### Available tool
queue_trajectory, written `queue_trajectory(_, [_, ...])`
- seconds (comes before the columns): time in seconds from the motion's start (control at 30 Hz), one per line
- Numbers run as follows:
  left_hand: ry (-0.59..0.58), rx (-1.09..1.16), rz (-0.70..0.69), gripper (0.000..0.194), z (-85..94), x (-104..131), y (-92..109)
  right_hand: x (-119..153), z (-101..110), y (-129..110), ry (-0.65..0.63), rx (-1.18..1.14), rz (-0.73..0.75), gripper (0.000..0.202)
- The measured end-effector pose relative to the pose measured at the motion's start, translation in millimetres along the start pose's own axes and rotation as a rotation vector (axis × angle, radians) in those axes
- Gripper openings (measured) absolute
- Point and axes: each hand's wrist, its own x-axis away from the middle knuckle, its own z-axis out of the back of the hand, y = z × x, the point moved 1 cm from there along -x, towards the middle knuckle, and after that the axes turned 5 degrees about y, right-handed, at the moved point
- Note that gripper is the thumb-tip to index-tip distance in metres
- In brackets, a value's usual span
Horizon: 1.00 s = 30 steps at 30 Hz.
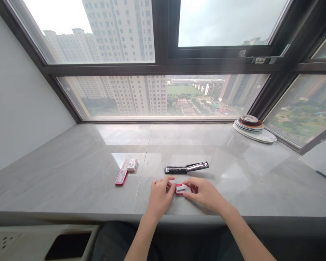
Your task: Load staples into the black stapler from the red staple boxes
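Right hand (205, 192) grasps the red-and-white box (177, 192), left hand (159, 195) hold unclear, seemingly opening it; next calls for fine pinching.

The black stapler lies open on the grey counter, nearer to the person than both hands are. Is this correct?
Not quite: in the head view, the black stapler lies beyond the left hand and the right hand, not nearer. It does lie open on the grey counter.
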Motion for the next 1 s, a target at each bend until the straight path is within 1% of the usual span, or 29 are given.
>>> queue_trajectory(0.07, [-0.007, 0.018, 0.018, 0.023, 4.8, -2.8, -4.6, 0.0, -2.2, -6.7, 0.028, 0.006, 0.010, 0.039])
queue_trajectory(0.1, [0.015, 0.009, 0.028, 0.024, 8.7, -6.8, -8.4, 0.2, -3.3, -9.1, 0.042, 0.006, 0.019, 0.040])
queue_trajectory(0.17, [0.097, -0.049, 0.032, 0.025, 16.4, -20.4, -17.7, 0.9, -6.6, -13.0, 0.050, 0.006, 0.048, 0.034])
queue_trajectory(0.23, [0.149, -0.123, 0.012, 0.040, 19.9, -38.4, -26.6, 1.7, -11.2, -16.3, 0.046, 0.012, 0.077, 0.025])
queue_trajectory(0.27, [0.139, -0.152, -0.001, 0.046, 19.2, -47.1, -30.0, 2.0, -13.5, -18.0, 0.046, 0.012, 0.088, 0.023])
queue_trajectory(0.3, [0.114, -0.173, -0.014, 0.048, 17.1, -54.3, -32.5, 2.1, -15.5, -19.6, 0.048, 0.009, 0.096, 0.023])
queue_trajectory(0.37, [0.056, -0.191, -0.047, 0.039, 10.4, -61.8, -34.4, 0.6, -17.6, -22.1, 0.068, -0.010, 0.103, 0.023])
queue_trajectory(0.43, [0.015, -0.180, -0.101, 0.029, 3.9, -59.2, -32.6, -4.4, -16.5, -23.1, 0.117, -0.032, 0.105, 0.023])
queue_trajectory(0.5, [-0.007, -0.160, -0.148, 0.027, 0.2, -49.6, -28.9, -13.3, -13.0, -21.6, 0.178, -0.035, 0.103, 0.024])
queue_trajectory(0.57, [-0.014, -0.153, -0.165, 0.027, -0.3, -38.5, -25.5, -24.5, -9.0, -18.2, 0.205, -0.008, 0.097, 0.024])
queue_trajectory(0.67, [-0.007, -0.157, -0.149, 0.027, 1.5, -28.3, -22.5, -39.1, -5.0, -13.0, 0.168, 0.042, 0.085, 0.023])
queue_trajectory(0.8, [0.000, -0.146, -0.128, 0.025, 2.8, -28.1, -21.5, -45.2, -5.0, -12.7, 0.097, 0.054, 0.105, 0.021])
queue_trajectory(1.0, [0.002, -0.130, -0.134, 0.025, 2.9, -30.3, -21.1, -41.9, -9.6, -17.4, 0.120, 0.070, 0.079, 0.022])
